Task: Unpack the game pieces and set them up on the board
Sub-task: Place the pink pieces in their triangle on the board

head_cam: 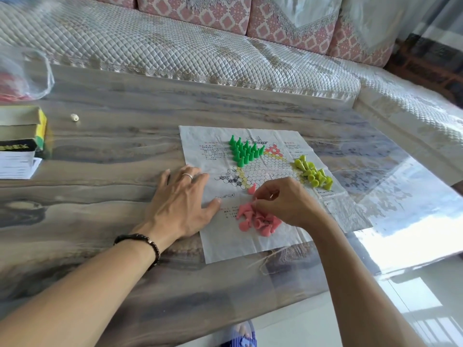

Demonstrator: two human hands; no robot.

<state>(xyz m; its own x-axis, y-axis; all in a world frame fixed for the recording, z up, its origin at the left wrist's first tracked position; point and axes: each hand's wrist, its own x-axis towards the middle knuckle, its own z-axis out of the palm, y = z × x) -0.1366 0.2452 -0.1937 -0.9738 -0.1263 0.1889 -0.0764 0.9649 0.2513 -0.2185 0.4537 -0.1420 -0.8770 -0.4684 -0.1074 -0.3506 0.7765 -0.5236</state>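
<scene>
Nearest, the right hand (285, 204) reaches into the heap of pink pieces (258, 220) lying loose on the near part of the paper board (218, 236), its fingertips pinched together at the top of the heap; whether a piece is actually between them I cannot tell. The left hand (183, 196) lies flat, fingers spread, pressing the board's left edge onto the table (105, 151). One pink piece (252, 189) stands just beyond the heap. So the pink set looks barely begun; the next move calls for lifting one piece clear and standing it upright on a cell. Farther off, green pieces (245, 150) stand grouped at the far side, yellow-green pieces (314, 174) at the right edge.
</scene>
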